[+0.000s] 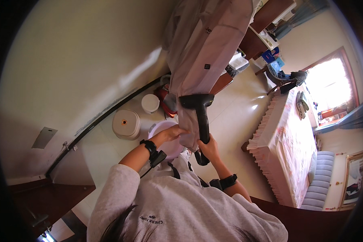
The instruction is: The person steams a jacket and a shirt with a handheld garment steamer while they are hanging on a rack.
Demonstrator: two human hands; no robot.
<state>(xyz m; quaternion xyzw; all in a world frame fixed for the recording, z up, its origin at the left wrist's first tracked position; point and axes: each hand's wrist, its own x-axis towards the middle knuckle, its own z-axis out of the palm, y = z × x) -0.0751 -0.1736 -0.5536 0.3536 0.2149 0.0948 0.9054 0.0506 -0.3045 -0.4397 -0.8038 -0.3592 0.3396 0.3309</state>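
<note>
My right hand (210,148) is closed round the handle of a black handheld garment steamer (203,121). The steamer's wide head lies against the lower part of a hanging pinkish-grey garment (204,60), which bears a small dark patch and some writing. My left hand (172,133) pinches the garment's lower edge, to the left of the steamer's handle. Behind that hand, on the floor, stands a light purple plastic basin (161,125). Folds of the cloth hide part of the fingertips. Each of my wrists wears a black strap with a small device.
A lidded beige bin (126,124) and a white bucket (150,103) stand by the wall at left. A bed with a frilled pink cover (286,145) is at right. Beyond it stands a chair (278,75) with clothes on it. Dark wooden furniture (60,196) is at lower left.
</note>
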